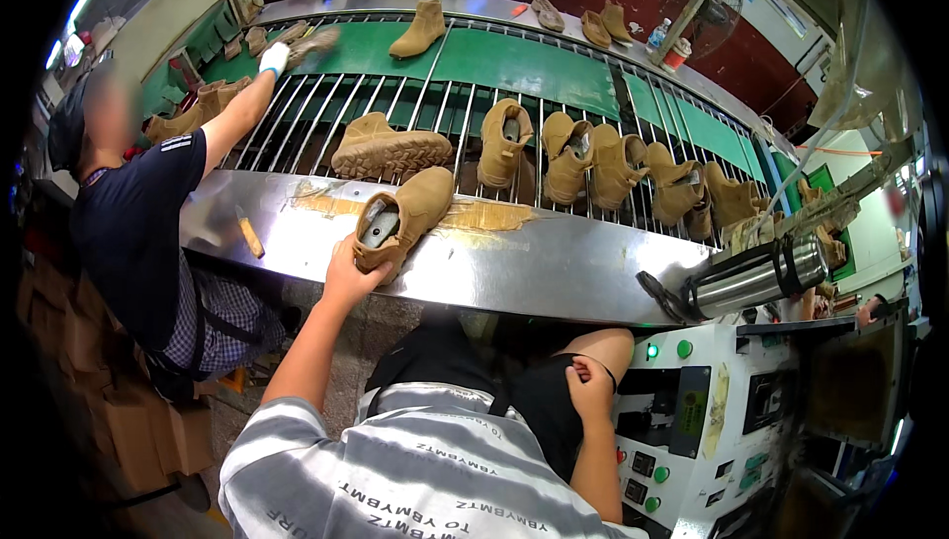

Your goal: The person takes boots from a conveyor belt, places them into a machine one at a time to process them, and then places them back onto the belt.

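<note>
My left hand (350, 272) is closed round the heel end of a tan ankle boot (423, 201). The boot rests on the metal ledge with its opening toward me, and a grey last with a hole shows inside. My right hand (590, 387) is beside my right knee, its fingers curled in with nothing visible in them. Just beyond the held boot, another tan boot (390, 148) lies on its side on the rollers, its lugged sole toward me. A boot (504, 144) stands upright to the right of it, followed by several more in a row.
A wooden-handled tool (249, 235) lies on the ledge at left. A steel flask (756, 280) with black straps lies at the right end, above a white control cabinet (682, 420). One co-worker (138, 213) reaches over the rollers at left; two gloved people work across the green belt (504, 80).
</note>
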`<state>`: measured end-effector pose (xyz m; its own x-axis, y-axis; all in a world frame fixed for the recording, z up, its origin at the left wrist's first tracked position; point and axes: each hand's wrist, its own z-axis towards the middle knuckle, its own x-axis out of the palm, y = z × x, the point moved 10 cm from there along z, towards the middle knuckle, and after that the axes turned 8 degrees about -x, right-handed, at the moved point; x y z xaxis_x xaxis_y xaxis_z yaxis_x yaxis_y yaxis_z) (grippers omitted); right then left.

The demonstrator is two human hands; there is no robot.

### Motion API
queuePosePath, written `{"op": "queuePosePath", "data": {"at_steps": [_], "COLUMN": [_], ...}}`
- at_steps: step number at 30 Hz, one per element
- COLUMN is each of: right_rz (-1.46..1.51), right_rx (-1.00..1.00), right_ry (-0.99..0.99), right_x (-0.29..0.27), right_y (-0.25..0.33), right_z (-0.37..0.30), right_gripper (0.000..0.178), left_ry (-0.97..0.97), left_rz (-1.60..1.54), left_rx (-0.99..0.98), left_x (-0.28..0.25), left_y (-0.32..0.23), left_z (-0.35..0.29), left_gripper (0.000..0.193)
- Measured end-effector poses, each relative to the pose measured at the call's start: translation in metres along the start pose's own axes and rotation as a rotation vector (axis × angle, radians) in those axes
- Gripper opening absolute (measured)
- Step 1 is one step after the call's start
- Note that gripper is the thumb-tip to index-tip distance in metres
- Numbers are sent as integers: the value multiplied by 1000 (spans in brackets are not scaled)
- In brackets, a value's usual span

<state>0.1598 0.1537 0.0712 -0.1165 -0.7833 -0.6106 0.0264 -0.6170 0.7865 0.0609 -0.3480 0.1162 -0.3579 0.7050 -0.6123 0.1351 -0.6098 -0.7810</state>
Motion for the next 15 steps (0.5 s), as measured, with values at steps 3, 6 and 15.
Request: {"op": "queuePosePath", "data": {"at_steps": [3,6,15], "right_rz": [-59,-83,-306], "right_rx": [146,157,-1], "right_ry": [-139,-159,-253], "right_x": [-23,-14,-8], "right_y": [-33,-63,-43], "right_z": [-14,-25,-14], "right_gripper": [11,6,4], "left_ry": [-113,-178,-429], "left_rz": [-48,-554,-276], "left_rx": [220,-15,-97], "left_x": [11,47,116], "left_y": [2,35,-22], "left_z": [1,18,113], "left_gripper": [71,65,63]}}
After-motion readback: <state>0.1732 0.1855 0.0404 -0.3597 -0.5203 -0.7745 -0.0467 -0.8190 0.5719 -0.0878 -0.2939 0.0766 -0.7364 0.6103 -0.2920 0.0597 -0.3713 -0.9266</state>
